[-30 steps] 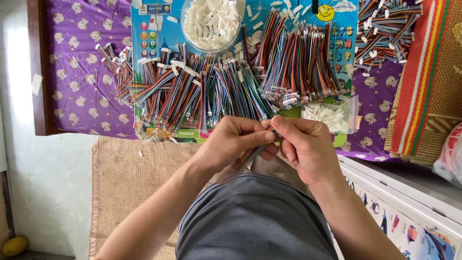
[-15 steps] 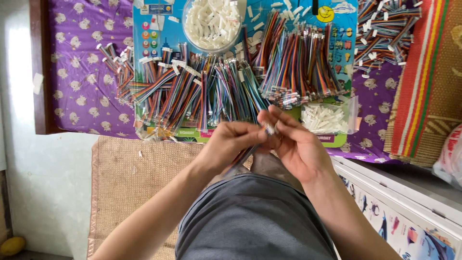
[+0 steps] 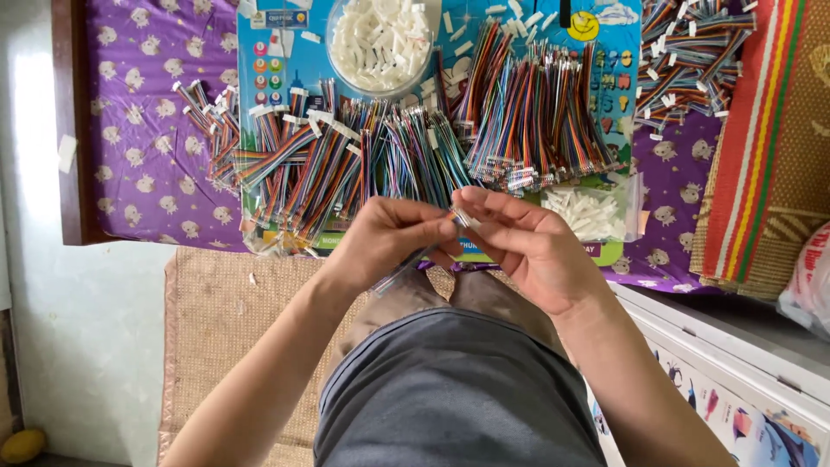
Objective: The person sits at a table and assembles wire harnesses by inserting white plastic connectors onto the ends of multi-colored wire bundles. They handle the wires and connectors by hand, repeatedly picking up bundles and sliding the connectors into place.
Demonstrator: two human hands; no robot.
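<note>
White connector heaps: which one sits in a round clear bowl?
The top-centre heap, inside the round bowl; the other white heap lies in a clear bag by the right hand.

The person wears dark grey shorts (image 3: 450, 389) of smooth cloth, with a rounded hem above the knees. Both forearms are bare to the frame's edge, so no sleeves show. The left hand (image 3: 389, 238) and right hand (image 3: 527, 246) seem free of rings, though the fingers overlap.

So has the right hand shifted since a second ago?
Barely: the right hand sits just below the bag of white connectors as before, fingertips meeting the left hand.
</note>
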